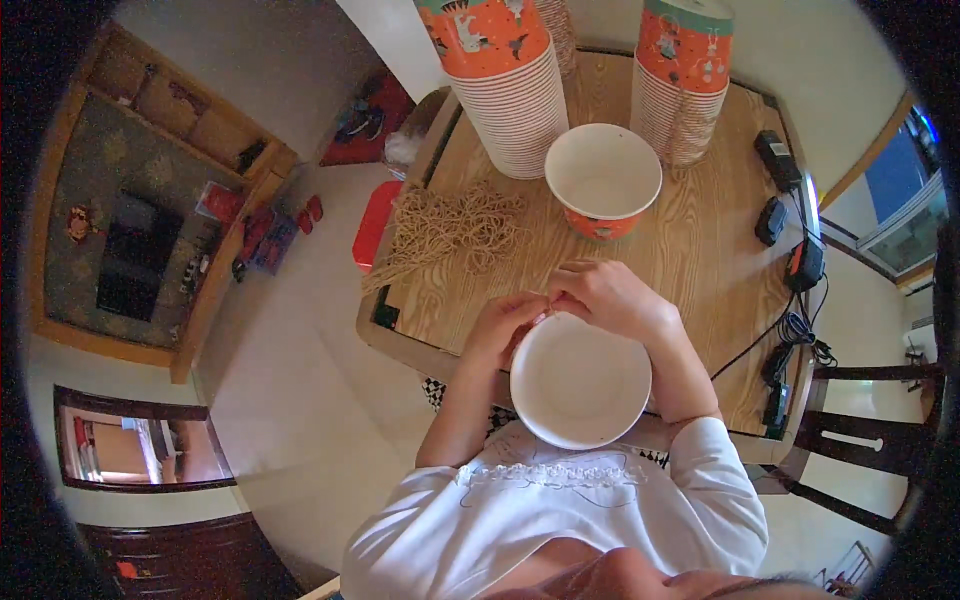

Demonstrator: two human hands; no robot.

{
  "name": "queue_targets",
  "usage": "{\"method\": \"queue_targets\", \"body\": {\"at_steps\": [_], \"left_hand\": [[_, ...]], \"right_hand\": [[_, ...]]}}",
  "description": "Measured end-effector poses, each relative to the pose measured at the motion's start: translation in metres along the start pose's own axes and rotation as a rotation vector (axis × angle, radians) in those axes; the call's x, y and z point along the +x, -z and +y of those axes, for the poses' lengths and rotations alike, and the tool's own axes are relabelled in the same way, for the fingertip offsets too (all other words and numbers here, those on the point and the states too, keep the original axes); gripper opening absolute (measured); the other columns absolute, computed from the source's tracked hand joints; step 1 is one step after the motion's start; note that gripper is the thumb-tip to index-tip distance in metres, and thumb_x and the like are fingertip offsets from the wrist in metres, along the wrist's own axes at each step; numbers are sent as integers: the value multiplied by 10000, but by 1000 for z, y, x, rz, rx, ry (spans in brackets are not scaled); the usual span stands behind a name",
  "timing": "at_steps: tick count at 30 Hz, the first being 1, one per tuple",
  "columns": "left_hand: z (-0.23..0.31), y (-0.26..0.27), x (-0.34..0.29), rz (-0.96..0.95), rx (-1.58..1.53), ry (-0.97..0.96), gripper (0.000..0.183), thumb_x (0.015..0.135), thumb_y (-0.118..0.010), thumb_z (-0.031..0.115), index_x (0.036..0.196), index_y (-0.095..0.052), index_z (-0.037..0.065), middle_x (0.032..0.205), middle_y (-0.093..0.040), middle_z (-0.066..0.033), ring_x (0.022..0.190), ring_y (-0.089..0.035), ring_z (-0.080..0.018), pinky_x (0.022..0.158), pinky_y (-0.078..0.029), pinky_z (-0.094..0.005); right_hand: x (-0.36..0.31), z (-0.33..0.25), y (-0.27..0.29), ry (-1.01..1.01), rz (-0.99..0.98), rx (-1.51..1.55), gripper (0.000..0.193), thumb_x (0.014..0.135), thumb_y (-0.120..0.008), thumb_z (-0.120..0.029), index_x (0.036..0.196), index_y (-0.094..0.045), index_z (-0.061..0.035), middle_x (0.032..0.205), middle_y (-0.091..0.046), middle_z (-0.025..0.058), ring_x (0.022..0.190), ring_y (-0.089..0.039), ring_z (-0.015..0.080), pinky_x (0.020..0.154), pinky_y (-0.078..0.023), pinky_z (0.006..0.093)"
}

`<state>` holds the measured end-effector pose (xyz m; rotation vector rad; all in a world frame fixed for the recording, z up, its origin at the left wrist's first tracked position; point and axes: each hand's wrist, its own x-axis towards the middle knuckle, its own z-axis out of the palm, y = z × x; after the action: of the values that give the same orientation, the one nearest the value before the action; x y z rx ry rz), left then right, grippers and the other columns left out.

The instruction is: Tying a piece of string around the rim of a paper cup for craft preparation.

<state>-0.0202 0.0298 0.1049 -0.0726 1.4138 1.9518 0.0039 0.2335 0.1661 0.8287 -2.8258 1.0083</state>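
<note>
A white-lined paper bucket point(580, 385) is tipped toward me at the near edge of the table, its open mouth facing up at me. My left hand point(503, 325) is closed at the bucket's far left rim. At the far rim, my right hand point(615, 300) pinches its fingers together against the left fingertips; anything small between them is hidden. Just beyond my hands stands another paper bucket point(600, 180), orange outside and white inside. A loose heap of tan twine point(465, 230) lies to its left on the wooden table point(690, 250).
Tall stacks of nested orange-and-white paper buckets, a left stack point(510, 95) and a right stack point(685, 90), stand at the back. Black power adapters point(775, 220) and cables line the right edge. A red stool point(377, 225) is left of the table; a dark chair point(860, 445) is at right.
</note>
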Motion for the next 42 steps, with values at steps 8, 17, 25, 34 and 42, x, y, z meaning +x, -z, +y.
{"method": "queue_targets", "body": {"at_steps": [8,17,25,34,42], "left_hand": [[9,0,-4,-33,145,-87,190,802,-684,151,939,-666,22,806,-634,-13,690,-576,-76,595,-461,-210],[9,2,6,-81,231,-102,175,775,-704,122,917,-664,27,763,-615,4,659,-554,-69,572,-434,-201],[6,-2,5,-79,211,-136,170,786,-695,120,929,-662,34,728,-596,19,609,-517,-58,528,-392,-185],[15,0,1,22,133,-42,111,824,-664,134,902,-642,58,714,-595,4,586,-522,-65,519,-402,-183],[9,3,3,30,-2,-86,111,844,-632,114,937,-603,61,785,-616,-13,645,-570,-81,579,-474,-202]], "right_hand": [[0,2,-2,-19,3,33,180,841,-567,-219,940,-579,-69,835,-620,137,790,-607,348,672,-483,456],[3,8,-4,5,-43,82,264,866,-538,-271,1067,-619,-121,890,-652,148,823,-622,360,706,-502,471],[4,8,-2,17,-45,97,228,864,-535,-266,1009,-616,-110,869,-646,148,822,-618,365,693,-500,475],[6,7,-5,-53,-16,158,237,866,-543,-260,1015,-542,-75,823,-632,177,764,-610,392,653,-479,499],[9,8,-14,-40,-83,180,315,858,-549,-247,1089,-458,-53,766,-616,205,716,-602,418,624,-474,513]]}}
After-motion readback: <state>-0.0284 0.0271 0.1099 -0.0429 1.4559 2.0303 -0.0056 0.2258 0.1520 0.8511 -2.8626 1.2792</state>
